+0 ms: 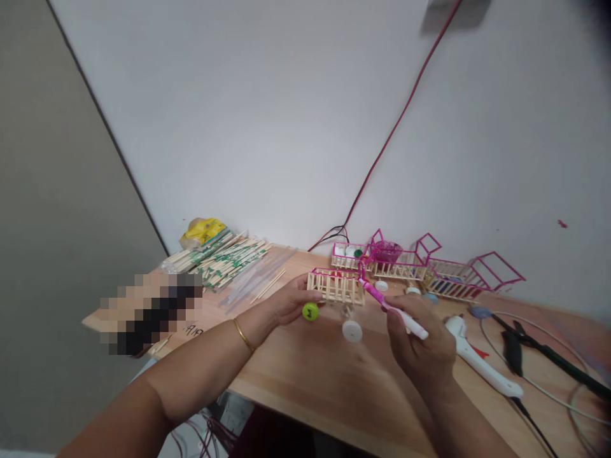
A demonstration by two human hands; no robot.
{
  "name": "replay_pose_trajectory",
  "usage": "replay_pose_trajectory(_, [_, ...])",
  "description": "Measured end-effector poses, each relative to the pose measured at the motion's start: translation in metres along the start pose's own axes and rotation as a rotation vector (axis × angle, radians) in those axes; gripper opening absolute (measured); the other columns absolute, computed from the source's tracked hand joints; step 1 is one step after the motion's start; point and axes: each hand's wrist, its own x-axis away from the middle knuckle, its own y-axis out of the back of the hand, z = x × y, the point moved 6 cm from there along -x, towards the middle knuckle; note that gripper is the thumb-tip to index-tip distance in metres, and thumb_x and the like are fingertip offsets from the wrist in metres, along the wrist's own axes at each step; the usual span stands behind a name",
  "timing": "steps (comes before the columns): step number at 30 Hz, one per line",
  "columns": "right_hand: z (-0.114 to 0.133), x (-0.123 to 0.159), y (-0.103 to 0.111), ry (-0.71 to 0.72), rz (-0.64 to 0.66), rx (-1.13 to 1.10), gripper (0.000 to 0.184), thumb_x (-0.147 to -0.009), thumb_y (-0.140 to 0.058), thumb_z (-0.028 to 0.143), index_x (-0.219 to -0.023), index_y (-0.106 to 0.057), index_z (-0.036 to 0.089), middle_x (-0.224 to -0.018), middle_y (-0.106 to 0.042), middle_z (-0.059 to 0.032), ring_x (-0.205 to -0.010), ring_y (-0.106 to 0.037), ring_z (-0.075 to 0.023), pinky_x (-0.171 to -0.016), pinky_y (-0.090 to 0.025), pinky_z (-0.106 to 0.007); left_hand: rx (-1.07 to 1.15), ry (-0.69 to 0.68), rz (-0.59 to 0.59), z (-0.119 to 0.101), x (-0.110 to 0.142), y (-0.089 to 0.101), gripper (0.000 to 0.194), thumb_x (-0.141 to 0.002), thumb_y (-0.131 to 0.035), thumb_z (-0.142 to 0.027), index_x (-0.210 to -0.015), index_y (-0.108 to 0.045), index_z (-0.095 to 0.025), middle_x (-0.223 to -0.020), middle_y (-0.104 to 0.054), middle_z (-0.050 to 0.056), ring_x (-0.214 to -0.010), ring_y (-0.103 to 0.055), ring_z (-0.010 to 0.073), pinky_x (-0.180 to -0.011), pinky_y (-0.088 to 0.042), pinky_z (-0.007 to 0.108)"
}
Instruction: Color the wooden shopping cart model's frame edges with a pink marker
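Note:
My left hand (294, 299) grips the left end of a small cart (338, 289) made of wooden sticks, held above the table. Bottle caps serve as its wheels: a yellow-green cap (310, 312) and a white cap (352, 331) show on the near side. Its upper left edge is coloured pink. In my right hand (420, 337) is a white and pink marker (405, 321), its tip at the cart's upper right end. Behind it stand several similar stick carts with pink handles, one of them at the right (453, 280).
Bundled wooden sticks (233, 261) and a yellow bag (203, 230) lie at the back left, with clear glue sticks (258, 280) beside them. A white glue gun (482, 362) rests at the right near pliers-like black tools and cables (548, 388). The wall closes off the table's back.

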Motion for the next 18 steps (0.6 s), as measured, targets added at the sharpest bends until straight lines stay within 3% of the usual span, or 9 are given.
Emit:
replay_pose_trajectory(9, [-0.0011, 0.0007, -0.0002, 0.008, 0.013, 0.012, 0.007, -0.090, -0.056, 0.019, -0.093, -0.062, 0.022, -0.078, -0.066, -0.0027, -0.072, -0.062, -0.0172, -0.069, -0.048, -0.031, -0.003, -0.063, 0.004, -0.0024, -0.0016, -0.0014, 0.061, -0.060, -0.088, -0.024, -0.116, -0.064, -0.015, -0.115, -0.072, 0.014, -0.108, -0.068, 0.0264, -0.103, -0.045, 0.040])
replay_pose_trajectory(18, [-0.0032, 0.0007, 0.0000, -0.023, 0.025, 0.026, 0.007, -0.091, -0.056, 0.020, -0.093, -0.062, 0.021, -0.077, -0.065, -0.0016, -0.071, -0.060, -0.0157, -0.067, -0.046, -0.028, -0.038, -0.088, -0.038, -0.0020, -0.0010, 0.0010, 0.064, -0.059, -0.089, -0.025, -0.116, -0.063, -0.013, -0.114, -0.072, 0.015, -0.104, -0.069, 0.0272, -0.097, -0.047, 0.038])
